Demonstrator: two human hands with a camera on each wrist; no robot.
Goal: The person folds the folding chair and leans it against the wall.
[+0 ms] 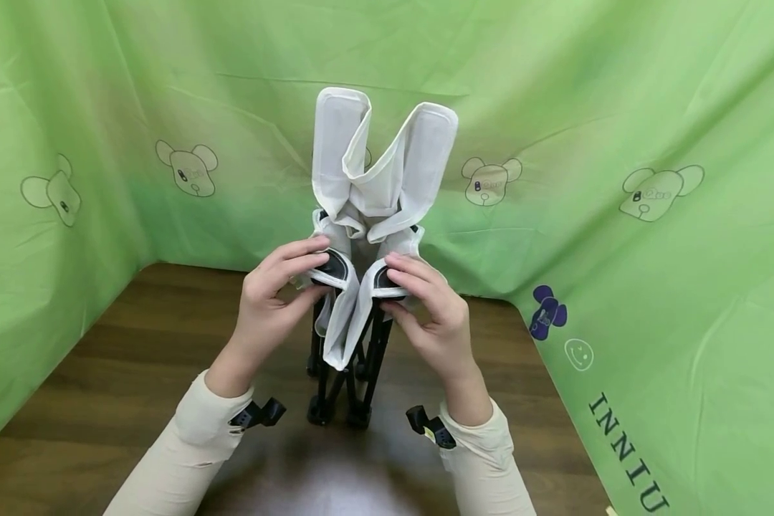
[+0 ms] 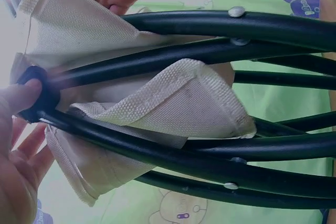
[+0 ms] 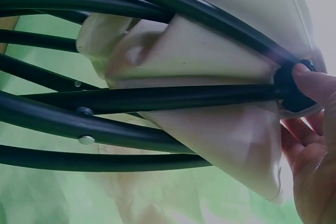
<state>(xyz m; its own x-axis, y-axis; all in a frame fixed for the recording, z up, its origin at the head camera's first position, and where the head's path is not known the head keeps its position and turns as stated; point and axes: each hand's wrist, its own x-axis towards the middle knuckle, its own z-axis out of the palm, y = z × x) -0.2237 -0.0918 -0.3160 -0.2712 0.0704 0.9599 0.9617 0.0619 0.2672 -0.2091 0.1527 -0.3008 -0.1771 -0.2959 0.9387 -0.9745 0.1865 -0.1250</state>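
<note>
A small folding chair (image 1: 419,165) of white fabric stands half folded, its backrest panels upright and the cloth between them creased inward. Black crossed metal legs (image 2: 283,153) with silver rivets run beneath the seat cloth (image 3: 226,61). My left hand (image 1: 274,283) grips the near left seat corner, thumb on its black plastic joint (image 2: 43,94) and fingers over the top. The near right corner is held the same way by my right hand (image 1: 432,304), thumb against the black joint (image 3: 294,85). Between the hands the seat fabric sags in a fold.
The chair's feet (image 1: 359,416) rest on a brown wood-grain surface (image 1: 135,373). Green cloth (image 1: 555,129) with bear drawings hangs behind and at both sides. A black wrist camera (image 1: 258,413) sits on the left sleeve, and another camera (image 1: 431,428) on the right.
</note>
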